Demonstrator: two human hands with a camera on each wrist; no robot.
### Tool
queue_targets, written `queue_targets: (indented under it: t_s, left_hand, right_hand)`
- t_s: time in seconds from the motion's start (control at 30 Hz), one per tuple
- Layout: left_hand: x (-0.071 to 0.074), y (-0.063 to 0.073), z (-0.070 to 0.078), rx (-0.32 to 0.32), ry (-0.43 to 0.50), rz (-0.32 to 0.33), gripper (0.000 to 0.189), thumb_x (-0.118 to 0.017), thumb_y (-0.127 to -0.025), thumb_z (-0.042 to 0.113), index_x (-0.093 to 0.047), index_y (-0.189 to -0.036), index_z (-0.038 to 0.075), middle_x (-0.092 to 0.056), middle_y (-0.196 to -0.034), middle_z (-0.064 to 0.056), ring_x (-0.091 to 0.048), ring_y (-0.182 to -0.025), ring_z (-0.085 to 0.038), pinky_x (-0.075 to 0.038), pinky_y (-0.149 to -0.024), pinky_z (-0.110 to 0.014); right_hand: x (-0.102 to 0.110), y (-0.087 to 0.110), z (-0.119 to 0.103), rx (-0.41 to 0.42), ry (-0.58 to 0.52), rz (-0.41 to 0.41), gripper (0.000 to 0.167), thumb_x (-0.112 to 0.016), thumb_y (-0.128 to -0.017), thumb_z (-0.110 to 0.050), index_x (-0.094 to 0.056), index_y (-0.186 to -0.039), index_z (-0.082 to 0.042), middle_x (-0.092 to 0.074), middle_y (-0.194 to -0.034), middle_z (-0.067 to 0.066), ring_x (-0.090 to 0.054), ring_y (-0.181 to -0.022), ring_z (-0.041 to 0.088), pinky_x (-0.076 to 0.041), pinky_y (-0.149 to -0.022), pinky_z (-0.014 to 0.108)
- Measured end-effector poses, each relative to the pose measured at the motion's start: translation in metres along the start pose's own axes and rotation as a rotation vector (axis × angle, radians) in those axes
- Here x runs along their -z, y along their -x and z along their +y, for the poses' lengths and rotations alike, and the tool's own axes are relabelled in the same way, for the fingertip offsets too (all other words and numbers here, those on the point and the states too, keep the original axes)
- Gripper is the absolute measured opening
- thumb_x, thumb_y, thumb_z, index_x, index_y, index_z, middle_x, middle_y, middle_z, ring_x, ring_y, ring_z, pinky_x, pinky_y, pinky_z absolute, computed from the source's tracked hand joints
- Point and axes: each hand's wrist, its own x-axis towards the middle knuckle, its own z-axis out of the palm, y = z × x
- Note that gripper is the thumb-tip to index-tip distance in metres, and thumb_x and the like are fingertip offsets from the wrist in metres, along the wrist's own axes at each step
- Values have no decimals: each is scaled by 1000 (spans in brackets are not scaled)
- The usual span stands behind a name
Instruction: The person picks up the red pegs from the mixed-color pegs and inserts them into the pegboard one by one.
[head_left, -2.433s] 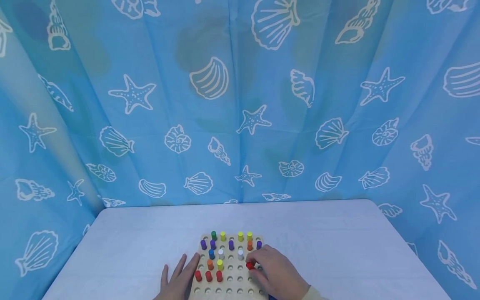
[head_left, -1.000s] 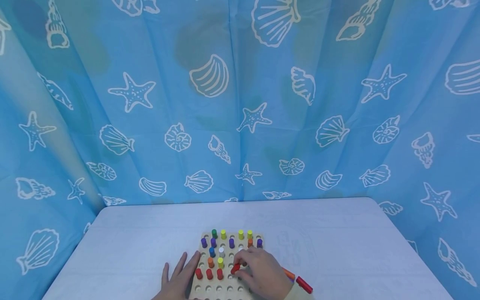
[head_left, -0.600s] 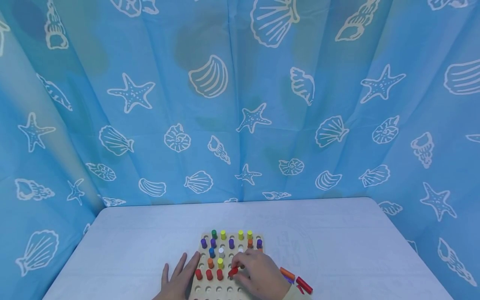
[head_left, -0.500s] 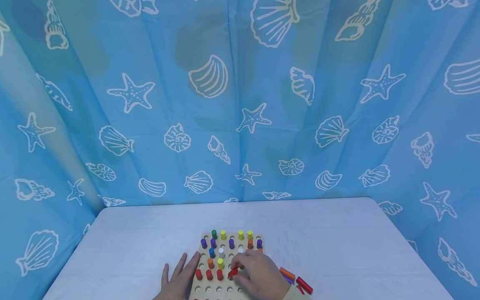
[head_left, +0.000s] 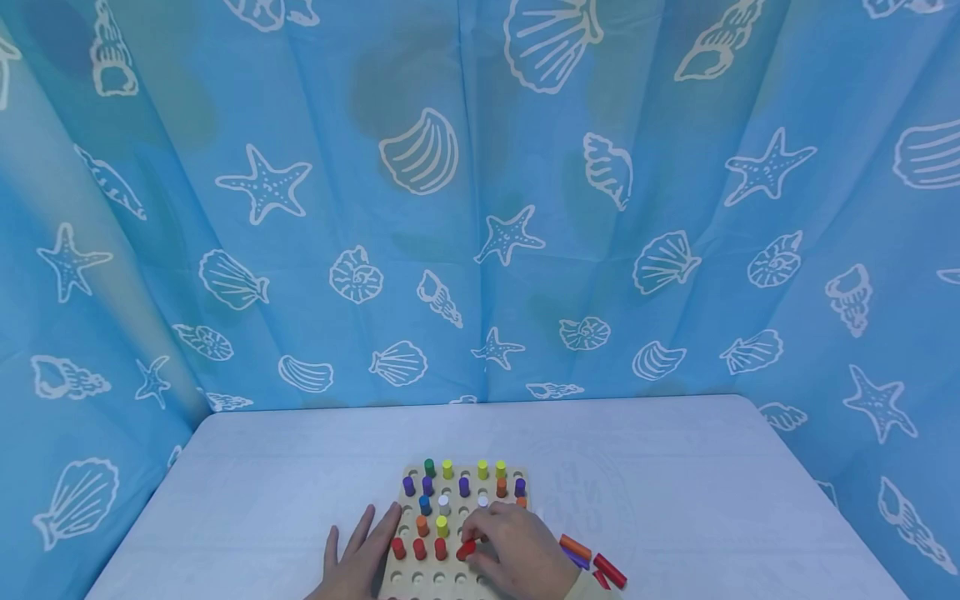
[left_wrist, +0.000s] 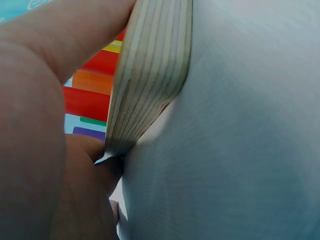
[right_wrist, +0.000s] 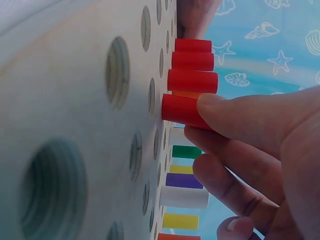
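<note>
One red peg (right_wrist: 181, 108) pinched in curled right hand (head_left: 521, 550) at wooden pegboard (right_wrist: 85, 110); left hand (head_left: 356, 565), fingers spread, against left edge.

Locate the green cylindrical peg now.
In the head view, the green cylindrical peg stands in the far row of the pale wooden pegboard, second hole from left, with a yellow cylindrical peg to its right and a purple cylindrical peg in front.

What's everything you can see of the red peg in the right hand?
The red peg is a plain, smooth cylinder, apparently painted wood. The right hand pinches it by its outer end at the wooden pegboard, in line with three standing red pegs. It tilts in the head view; whether it sits in a hole isn't clear.
</note>
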Motion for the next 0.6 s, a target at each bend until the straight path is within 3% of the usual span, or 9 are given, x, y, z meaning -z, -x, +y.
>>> queue_targets:
  t_s: [0.23, 0.6]
  left_hand:
    - [0, -2, -1, 10, 16, -6, 131, -78, -59, 79, -26, -160, 13, -32, -162, -9, -8, -151, -44, 20, -107, -75]
    - [-1, -6, -5, 4, 5, -1, 134, -78, -57, 80, -26, -160, 13, -33, -162, -9, -9, -151, -45, 18, -107, -77]
  right_hand:
    - [-1, -2, 2, 27, 12, -12, 15, -77, -91, -30, -71, -103, -25, -63, -92, -19, -58, -88, 0, -56, -82, 27]
    - [-2, -5, -1, -9, 30, -35, 12, -76, -92, -33, -71, -101, -28, -61, -88, -19, -52, -79, -1, -54, -77, 25]
